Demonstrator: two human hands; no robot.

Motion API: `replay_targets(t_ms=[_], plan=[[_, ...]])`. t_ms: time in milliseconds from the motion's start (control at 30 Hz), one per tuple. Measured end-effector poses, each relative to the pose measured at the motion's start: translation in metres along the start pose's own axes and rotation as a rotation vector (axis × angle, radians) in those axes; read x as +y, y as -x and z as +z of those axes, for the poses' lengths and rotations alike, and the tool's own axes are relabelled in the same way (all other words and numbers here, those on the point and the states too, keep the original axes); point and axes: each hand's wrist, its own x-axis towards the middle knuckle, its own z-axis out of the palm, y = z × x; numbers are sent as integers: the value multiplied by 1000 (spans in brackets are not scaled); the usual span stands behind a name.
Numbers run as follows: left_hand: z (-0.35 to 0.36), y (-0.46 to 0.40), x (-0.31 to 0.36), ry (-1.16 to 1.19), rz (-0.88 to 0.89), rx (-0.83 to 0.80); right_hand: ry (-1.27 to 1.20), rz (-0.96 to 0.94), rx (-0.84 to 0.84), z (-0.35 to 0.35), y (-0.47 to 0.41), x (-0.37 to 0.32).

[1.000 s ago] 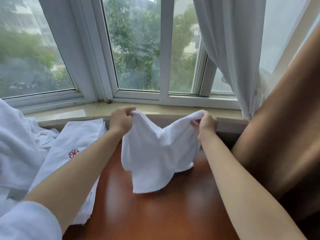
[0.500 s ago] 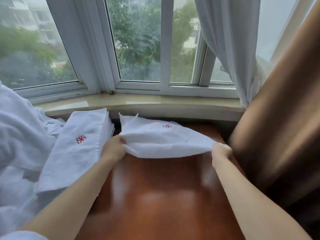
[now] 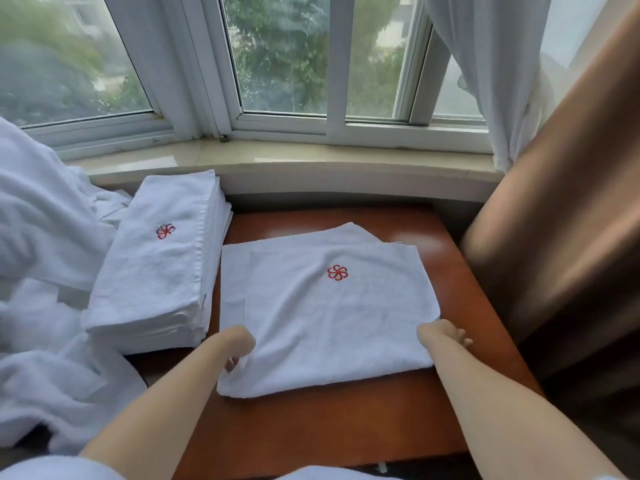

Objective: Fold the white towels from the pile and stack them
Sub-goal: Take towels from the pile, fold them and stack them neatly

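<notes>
- Lying flat on the red-brown bench (image 3: 346, 420): a white towel (image 3: 329, 317), folded over once, red flower emblem (image 3: 337, 272) facing up near its far half.
- Peeking out along the towel's left and far edges: the lower layer, not quite squared with the upper one.
- At the towel's near left corner: left hand (image 3: 239, 348), fingers curled under and pinching the cloth, corner slightly lifted off the bench.
- At the near right corner: right hand (image 3: 445, 336), touching the towel's edge, fingertips showing just beyond it; whether pinching or merely pressing, cannot tell.
- Just beside the towel on its left, nearly touching: stack of folded towels (image 3: 156, 265), several layers deep, edges roughly aligned, topmost showing the same red emblem (image 3: 165, 231).
- Further left, spilling past the bench edge: pile of unfolded white towels (image 3: 38, 237), rumpled, pressed against the stack's left side.
- No containers in view; towels resting straight on the bench or on each other.
- Behind the bench: pale stone windowsill (image 3: 277, 161) and white-framed window (image 3: 332, 64), green trees blurred beyond the glass.
- To the right: sheer white curtain (image 3: 491, 64) hanging over the sill, brown drape (image 3: 571, 202) in front of it, close beside the bench's right edge.
</notes>
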Motion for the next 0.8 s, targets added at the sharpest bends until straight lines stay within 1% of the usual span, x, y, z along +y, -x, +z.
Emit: replay_targets(t_ms=[100,133,333,467,600,700,800], plan=[[-5,-6,6,168,51,178,-25,-53,8,10,4,-16],[-5,-7,8,208,70,197,-22,-57,5,12,3,-18],[-18,-27,22,257,117,249,-12,-39,27,17,-6,-36],[-30,-43,35,323,51,272,-55,-88,19,15,-17,-57],[-42,-62,48,435,-13,305,-146,-181,-1,16,-32,-78],[-48,-73,56,548,-38,344,-154,-256,6,15,-43,-84],[-55,-87,64,685,-72,365,-194,-239,29,13,-55,-99]])
